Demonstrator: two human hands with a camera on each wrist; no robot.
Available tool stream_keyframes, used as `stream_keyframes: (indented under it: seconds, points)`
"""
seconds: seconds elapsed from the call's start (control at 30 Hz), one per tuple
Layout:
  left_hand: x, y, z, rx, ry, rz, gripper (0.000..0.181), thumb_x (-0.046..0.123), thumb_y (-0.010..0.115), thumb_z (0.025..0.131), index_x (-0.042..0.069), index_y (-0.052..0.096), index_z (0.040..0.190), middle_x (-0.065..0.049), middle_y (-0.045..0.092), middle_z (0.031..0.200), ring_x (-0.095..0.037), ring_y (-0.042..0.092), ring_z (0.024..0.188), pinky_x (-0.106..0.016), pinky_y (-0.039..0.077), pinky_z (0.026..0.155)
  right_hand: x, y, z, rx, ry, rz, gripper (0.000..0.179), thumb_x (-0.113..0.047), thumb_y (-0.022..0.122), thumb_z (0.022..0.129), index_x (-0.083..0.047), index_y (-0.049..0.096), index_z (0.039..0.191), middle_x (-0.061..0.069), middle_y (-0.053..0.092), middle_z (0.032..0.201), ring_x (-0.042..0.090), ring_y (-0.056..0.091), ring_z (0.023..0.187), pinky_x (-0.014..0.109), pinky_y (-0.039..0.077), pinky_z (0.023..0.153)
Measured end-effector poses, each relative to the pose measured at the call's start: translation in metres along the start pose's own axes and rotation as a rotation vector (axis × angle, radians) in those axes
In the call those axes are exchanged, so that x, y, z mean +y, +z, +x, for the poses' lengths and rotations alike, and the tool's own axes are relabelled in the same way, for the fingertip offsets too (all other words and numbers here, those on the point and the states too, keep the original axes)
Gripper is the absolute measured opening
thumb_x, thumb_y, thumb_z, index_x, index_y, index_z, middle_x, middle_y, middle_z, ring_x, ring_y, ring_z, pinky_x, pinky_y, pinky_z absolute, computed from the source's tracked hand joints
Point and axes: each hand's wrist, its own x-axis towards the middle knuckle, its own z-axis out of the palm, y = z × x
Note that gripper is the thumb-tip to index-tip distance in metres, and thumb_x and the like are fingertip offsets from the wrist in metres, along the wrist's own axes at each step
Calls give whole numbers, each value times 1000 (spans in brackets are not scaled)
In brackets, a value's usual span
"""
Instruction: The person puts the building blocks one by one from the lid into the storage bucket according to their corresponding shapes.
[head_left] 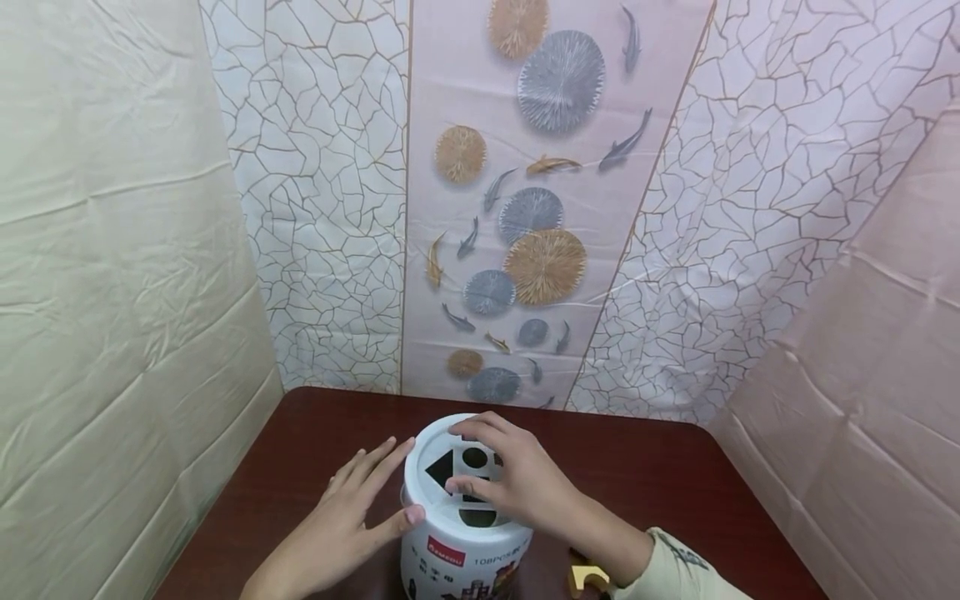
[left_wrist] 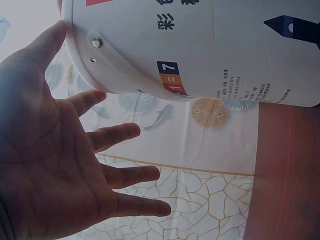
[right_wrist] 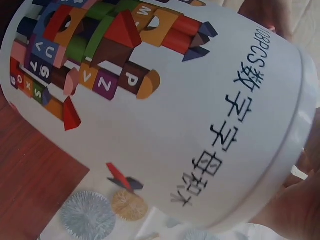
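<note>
A white bucket (head_left: 442,550) with printed coloured blocks and lettering stands on the table, its lid (head_left: 429,450) cut with shaped holes. My left hand (head_left: 352,508) is at the bucket's left side, thumb and index finger at the lid's rim. In the left wrist view, the fingers of that left hand (left_wrist: 55,145) are spread and straight. Over the right part of the lid is my right hand (head_left: 517,475), thumb and fingers apart above the holes, with nothing visible between them. The right wrist view mostly shows the bucket's printed wall (right_wrist: 150,130); the right fingertips are hidden there.
A yellow arch-shaped block (head_left: 581,577) lies on the dark red table (head_left: 330,425), right of the bucket and partly hidden by the right forearm. Patterned cloth (head_left: 322,208) hangs behind the table, with plain cloth at both sides.
</note>
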Motion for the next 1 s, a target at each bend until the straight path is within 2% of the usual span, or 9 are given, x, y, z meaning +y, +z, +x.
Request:
stream_keyframes:
  seconds: [0.23, 0.5, 0.63, 0.83, 1.0]
  points:
    - [-1, 0, -1, 6, 1, 4, 81, 75, 62, 102, 61, 22, 170, -3, 25, 185, -60, 17, 167, -93, 15, 120, 0, -10, -8, 25, 10, 7, 58, -36, 93, 91, -21, 72, 144, -5, 72, 138, 20, 75, 122, 43, 64, 99]
    - [0, 1, -2, 15, 9, 27, 82, 76, 62, 101, 63, 19, 170, -3, 29, 184, -59, 20, 166, -94, 29, 113, 1, -25, -23, 64, 38, -13, 56, -37, 93, 91, -30, 71, 143, -7, 72, 140, 20, 75, 123, 42, 65, 98]
    - [3, 1, -2, 12, 10, 20, 82, 75, 63, 101, 64, 18, 169, -4, 29, 183, -59, 20, 167, -94, 31, 112, 6, -35, -34, 89, 60, -51, 55, -37, 94, 91, -33, 72, 142, -11, 71, 139, 16, 73, 126, 42, 64, 101]
    - [2, 2, -4, -1, 1, 6, 83, 73, 65, 102, 61, 19, 171, -5, 28, 184, -57, 18, 167, -94, 33, 111, 15, -44, -54, 117, 51, -85, 57, -37, 94, 91, -32, 71, 143, -12, 72, 139, 13, 72, 126, 43, 64, 101]
    - [0, 3, -3, 17, 38, 7, 83, 70, 67, 102, 63, 19, 170, -7, 29, 183, -55, 23, 166, -93, 36, 109, 24, -54, -70, 166, 48, -131, 56, -33, 94, 91, -30, 72, 143, -11, 74, 135, 13, 72, 126, 49, 64, 101]
